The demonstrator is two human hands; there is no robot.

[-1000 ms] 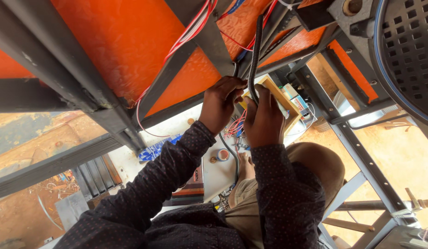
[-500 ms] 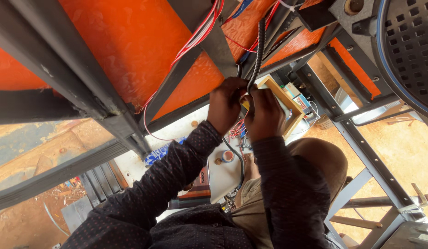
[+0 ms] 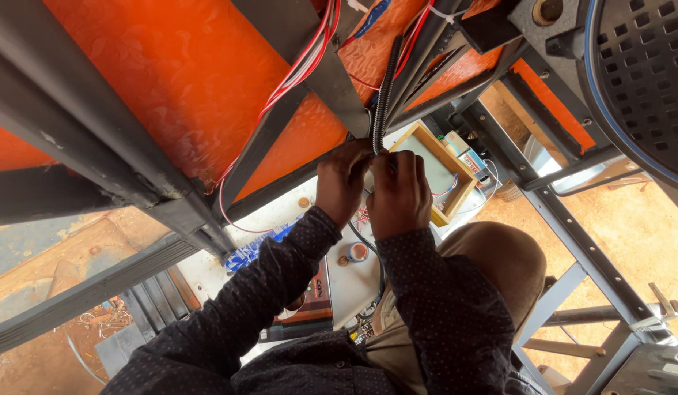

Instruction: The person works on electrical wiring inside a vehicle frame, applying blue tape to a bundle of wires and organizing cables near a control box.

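Both hands, left point(image 3: 344, 181) & right point(image 3: 399, 192), grip pinching corrugated conduit point(image 3: 383, 99) end, tight between frame bars point(image 3: 309, 66).

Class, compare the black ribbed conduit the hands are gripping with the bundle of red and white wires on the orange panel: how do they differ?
The black ribbed conduit is thick, corrugated and one tube; the red and white wires are thin, smooth, separate strands. The left hand and right hand grip the conduit's lower end; nothing touches the wires. Both run along the orange panel.

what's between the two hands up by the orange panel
In the head view, the lower end of a black corrugated conduit comes down between the left hand and right hand, both pinching it.
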